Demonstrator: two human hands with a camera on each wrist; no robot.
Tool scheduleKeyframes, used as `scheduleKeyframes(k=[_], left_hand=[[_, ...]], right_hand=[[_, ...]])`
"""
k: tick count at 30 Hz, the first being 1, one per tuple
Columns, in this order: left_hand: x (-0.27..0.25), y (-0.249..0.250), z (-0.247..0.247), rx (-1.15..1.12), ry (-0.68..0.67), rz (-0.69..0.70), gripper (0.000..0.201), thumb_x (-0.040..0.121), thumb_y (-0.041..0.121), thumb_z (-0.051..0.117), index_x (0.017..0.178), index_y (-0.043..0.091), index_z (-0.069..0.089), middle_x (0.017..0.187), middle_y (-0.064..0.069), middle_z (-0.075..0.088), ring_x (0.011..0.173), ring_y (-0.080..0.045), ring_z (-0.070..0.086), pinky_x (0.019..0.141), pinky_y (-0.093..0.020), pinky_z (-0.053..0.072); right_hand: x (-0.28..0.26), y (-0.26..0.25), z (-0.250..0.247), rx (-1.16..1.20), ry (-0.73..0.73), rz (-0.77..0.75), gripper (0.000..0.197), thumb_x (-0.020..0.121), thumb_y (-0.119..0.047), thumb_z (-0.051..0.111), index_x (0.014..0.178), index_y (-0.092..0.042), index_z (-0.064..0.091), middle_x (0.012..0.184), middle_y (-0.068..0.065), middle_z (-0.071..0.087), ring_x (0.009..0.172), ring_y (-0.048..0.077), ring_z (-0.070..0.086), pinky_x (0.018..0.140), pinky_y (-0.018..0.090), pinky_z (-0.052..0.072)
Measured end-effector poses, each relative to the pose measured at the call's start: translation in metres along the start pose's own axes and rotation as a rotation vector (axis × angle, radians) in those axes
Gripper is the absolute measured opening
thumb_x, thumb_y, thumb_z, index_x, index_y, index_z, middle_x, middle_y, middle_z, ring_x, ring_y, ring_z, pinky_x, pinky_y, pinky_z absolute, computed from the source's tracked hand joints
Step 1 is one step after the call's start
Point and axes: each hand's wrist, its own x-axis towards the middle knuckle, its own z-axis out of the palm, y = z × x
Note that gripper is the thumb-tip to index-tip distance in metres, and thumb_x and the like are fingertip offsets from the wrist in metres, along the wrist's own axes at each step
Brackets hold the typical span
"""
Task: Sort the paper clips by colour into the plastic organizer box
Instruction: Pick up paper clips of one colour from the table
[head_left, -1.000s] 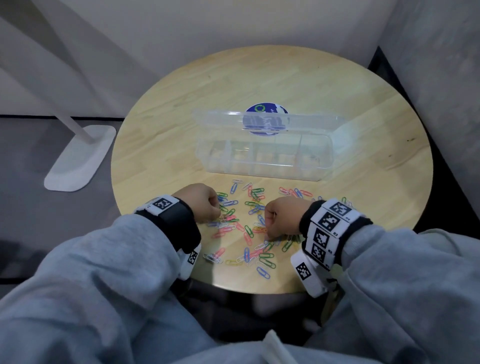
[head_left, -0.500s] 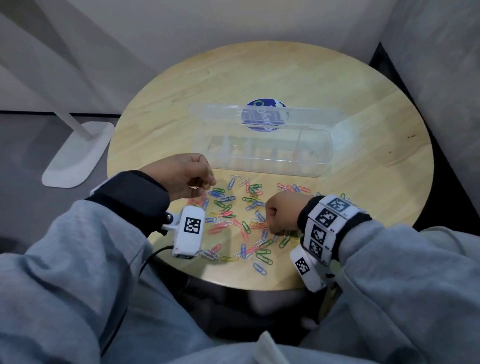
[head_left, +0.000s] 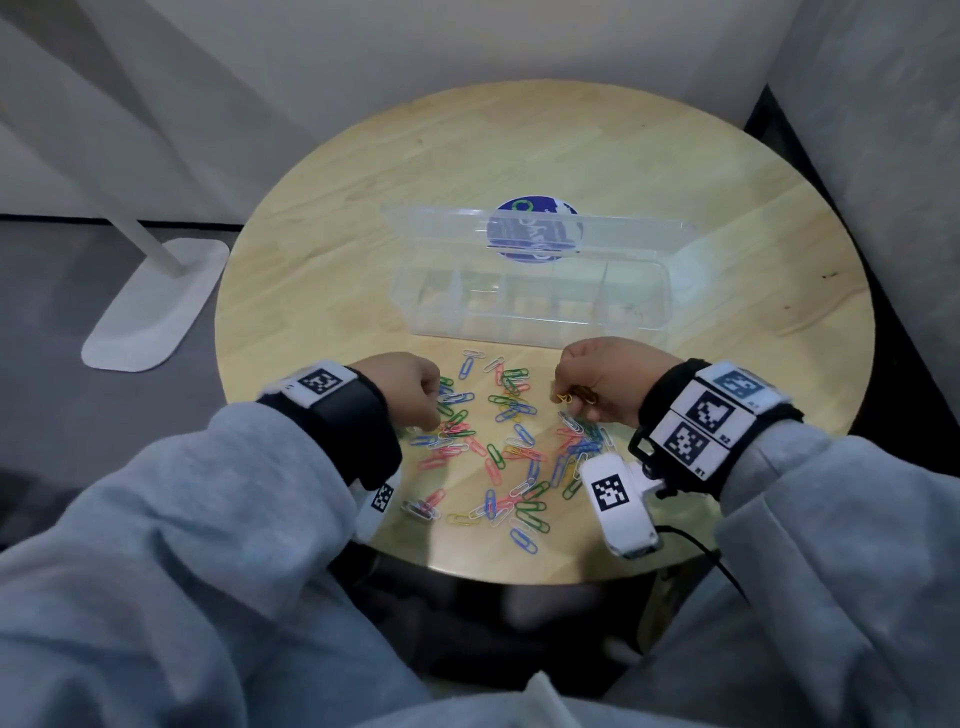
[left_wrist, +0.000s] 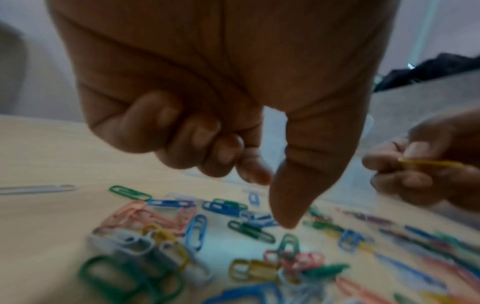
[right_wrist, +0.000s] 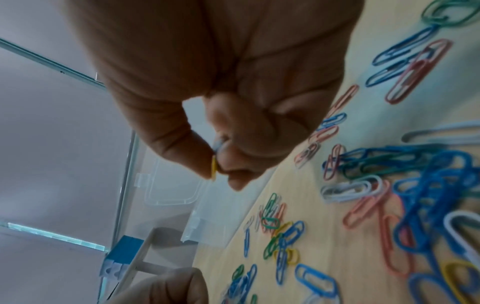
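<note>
Several paper clips (head_left: 498, 452) in blue, green, pink, yellow and white lie scattered on the round wooden table (head_left: 332, 270), in front of the clear organizer box (head_left: 530, 312). Its lid (head_left: 441, 226) stands open at the back, and its compartments look empty. My left hand (head_left: 434, 410) hovers over the pile's left side. There its fingers (left_wrist: 226, 152) are curled and its thumb points down at the clips (left_wrist: 194, 228), holding nothing. My right hand (head_left: 563, 397) is lifted over the pile's right side and pinches a yellow clip (right_wrist: 213, 167) between thumb and forefinger.
A blue round sticker (head_left: 524, 205) shows on the table behind the lid. A white stand base (head_left: 156, 306) sits on the floor at left. Grey walls close in behind and at right. The table's near edge (head_left: 519, 577) lies just beyond the nearest clips.
My left hand rose towards the box's left end, then came back down to the pile. My right hand lifted off the pile towards the box with a yellow clip pinched.
</note>
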Motion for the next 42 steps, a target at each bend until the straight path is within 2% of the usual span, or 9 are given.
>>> scheduleKeyframes(k=[7, 16, 21, 24, 27, 29, 34, 38, 42], left_hand=[[0.007, 0.004, 0.009, 0.102, -0.049, 0.0, 0.014, 0.073, 0.01, 0.064, 0.071, 0.023, 0.059, 0.063, 0.009, 0.053, 0.057, -0.008, 0.047, 0.049, -0.02, 0.034], [0.008, -0.008, 0.011, -0.05, -0.085, -0.017, 0.014, 0.072, 0.011, 0.062, 0.061, 0.018, 0.056, 0.071, 0.0, 0.059, 0.066, -0.017, 0.05, 0.062, -0.022, 0.04], [0.002, -0.017, -0.003, -0.278, -0.132, 0.021, 0.022, 0.075, 0.009, 0.066, 0.06, 0.02, 0.055, 0.056, 0.009, 0.059, 0.059, -0.011, 0.049, 0.06, -0.022, 0.04], [-0.002, -0.018, -0.011, -0.462, -0.13, 0.056, 0.027, 0.073, 0.002, 0.068, 0.059, 0.015, 0.049, 0.065, -0.005, 0.057, 0.058, -0.016, 0.042, 0.053, -0.021, 0.034], [-0.004, -0.014, -0.014, -0.721, -0.094, 0.074, 0.033, 0.079, -0.012, 0.056, 0.059, 0.01, 0.042, 0.074, -0.015, 0.054, 0.052, -0.016, 0.043, 0.041, -0.013, 0.034], [-0.004, -0.007, -0.015, -0.858, -0.083, 0.069, 0.033, 0.084, -0.014, 0.046, 0.062, 0.011, 0.042, 0.058, -0.011, 0.056, 0.041, -0.009, 0.047, 0.038, -0.011, 0.034], [-0.005, 0.003, -0.016, -1.085, -0.126, 0.034, 0.036, 0.085, -0.008, 0.024, 0.081, 0.014, 0.052, 0.046, 0.0, 0.049, 0.037, -0.01, 0.043, 0.042, -0.018, 0.029], [-0.003, 0.013, -0.012, -0.927, -0.119, -0.056, 0.03, 0.089, 0.005, 0.032, 0.083, 0.014, 0.06, 0.058, -0.002, 0.042, 0.041, -0.011, 0.035, 0.041, -0.017, 0.023], [0.004, 0.028, -0.002, -0.273, 0.012, 0.086, 0.005, 0.085, 0.021, 0.057, 0.084, 0.021, 0.062, 0.062, 0.007, 0.049, 0.054, -0.01, 0.044, 0.051, -0.019, 0.031]], right_hand=[[0.001, -0.001, 0.0, 0.053, 0.003, 0.001, 0.025, 0.089, 0.005, 0.04, 0.07, -0.011, 0.045, 0.066, 0.01, 0.05, 0.038, 0.011, 0.045, 0.033, 0.014, 0.035], [-0.004, -0.003, -0.004, 0.04, -0.024, 0.029, 0.026, 0.088, 0.007, 0.036, 0.071, -0.004, 0.054, 0.072, 0.011, 0.048, 0.059, 0.019, 0.055, 0.042, 0.018, 0.049], [-0.01, 0.002, -0.014, -0.228, -0.018, -0.009, 0.018, 0.087, 0.002, 0.045, 0.072, -0.006, 0.053, 0.063, 0.008, 0.05, 0.051, 0.016, 0.047, 0.036, 0.015, 0.04], [-0.013, 0.004, -0.017, -0.357, 0.031, -0.028, 0.002, 0.085, -0.006, 0.055, 0.085, -0.008, 0.056, 0.067, 0.007, 0.052, 0.047, 0.012, 0.044, 0.037, 0.014, 0.039], [-0.012, 0.004, -0.016, -0.316, 0.026, -0.04, 0.007, 0.087, -0.004, 0.052, 0.083, -0.009, 0.054, 0.07, 0.007, 0.052, 0.037, 0.005, 0.048, 0.035, 0.012, 0.04], [-0.011, 0.005, -0.016, -0.368, 0.046, -0.049, 0.011, 0.087, -0.005, 0.052, 0.08, -0.013, 0.055, 0.063, 0.002, 0.052, 0.028, 0.0, 0.043, 0.033, 0.011, 0.036], [-0.008, 0.006, -0.015, -0.552, 0.053, -0.06, 0.01, 0.082, -0.01, 0.06, 0.077, -0.019, 0.06, 0.059, -0.005, 0.051, 0.048, 0.009, 0.043, 0.043, 0.019, 0.034], [-0.006, 0.009, -0.013, -0.816, 0.106, -0.107, 0.011, 0.082, -0.011, 0.058, 0.09, -0.013, 0.065, 0.068, -0.007, 0.047, 0.07, 0.015, 0.048, 0.054, 0.021, 0.035], [-0.007, 0.009, -0.011, -0.961, 0.035, -0.136, 0.011, 0.08, -0.01, 0.059, 0.079, -0.02, 0.06, 0.067, -0.01, 0.047, 0.072, 0.015, 0.049, 0.054, 0.021, 0.035]])
